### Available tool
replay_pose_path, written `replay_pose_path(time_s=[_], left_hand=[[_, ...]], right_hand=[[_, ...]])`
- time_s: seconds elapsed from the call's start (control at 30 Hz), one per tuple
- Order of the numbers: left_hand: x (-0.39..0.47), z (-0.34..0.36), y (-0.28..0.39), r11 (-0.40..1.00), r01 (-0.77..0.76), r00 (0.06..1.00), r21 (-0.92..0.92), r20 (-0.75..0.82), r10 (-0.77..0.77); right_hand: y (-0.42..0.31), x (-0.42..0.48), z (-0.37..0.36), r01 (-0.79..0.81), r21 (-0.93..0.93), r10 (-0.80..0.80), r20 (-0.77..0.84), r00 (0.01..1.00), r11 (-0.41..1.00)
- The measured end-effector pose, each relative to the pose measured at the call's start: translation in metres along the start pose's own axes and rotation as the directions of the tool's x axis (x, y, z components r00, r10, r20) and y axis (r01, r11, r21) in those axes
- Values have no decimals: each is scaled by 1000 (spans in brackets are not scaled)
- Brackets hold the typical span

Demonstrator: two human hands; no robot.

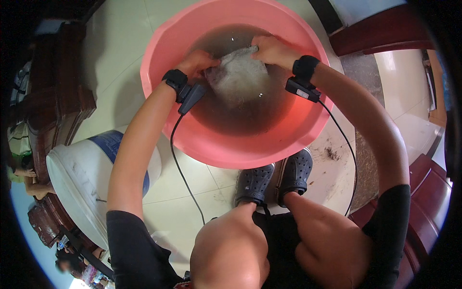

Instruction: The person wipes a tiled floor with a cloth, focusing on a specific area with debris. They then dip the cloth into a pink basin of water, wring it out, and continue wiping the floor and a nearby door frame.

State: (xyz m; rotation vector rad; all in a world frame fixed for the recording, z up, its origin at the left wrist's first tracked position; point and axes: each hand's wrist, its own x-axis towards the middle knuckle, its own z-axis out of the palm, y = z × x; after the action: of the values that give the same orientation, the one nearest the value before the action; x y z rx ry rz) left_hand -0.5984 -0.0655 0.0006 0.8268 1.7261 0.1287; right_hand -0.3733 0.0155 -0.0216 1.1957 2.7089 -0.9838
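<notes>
A large pink plastic basin holds murky grey-brown water in front of me. Both hands grip a pale, soaked, thin cloth or mesh piece, partly under the surface. My left hand pinches its left edge, fingertips low over the water. My right hand has the upper right corner, with the thumb across the edge and some fingers hidden behind it. The lower part of the cloth fades into the cloudy water, so its full shape is hidden.
A white bucket with a blue band stands left of my arm. Black cables hang from both wrist devices. My clogs touch the area below the basin's rim. Dirt lies on the tiles. Dark wooden furniture and another person's limbs are left.
</notes>
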Motion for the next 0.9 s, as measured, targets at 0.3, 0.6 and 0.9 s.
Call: replay_pose_path(time_s=[0.3, 0.6, 0.9], left_hand=[[-9, 22, -10, 998, -58, 975, -21, -216, 53], [-22, 31, -11, 950, 195, 978, -245, 126, -169], [-35, 9, -17, 882, -73, 996, -465, 4, 85]], right_hand=[[-2, 7, -3, -126, -95, 156, 480, 863, 987], [-10, -9, 10, -425, 137, 326, 451, 831, 895], [-8, -44, -18, -286, 789, 121, 263, 957, 543]])
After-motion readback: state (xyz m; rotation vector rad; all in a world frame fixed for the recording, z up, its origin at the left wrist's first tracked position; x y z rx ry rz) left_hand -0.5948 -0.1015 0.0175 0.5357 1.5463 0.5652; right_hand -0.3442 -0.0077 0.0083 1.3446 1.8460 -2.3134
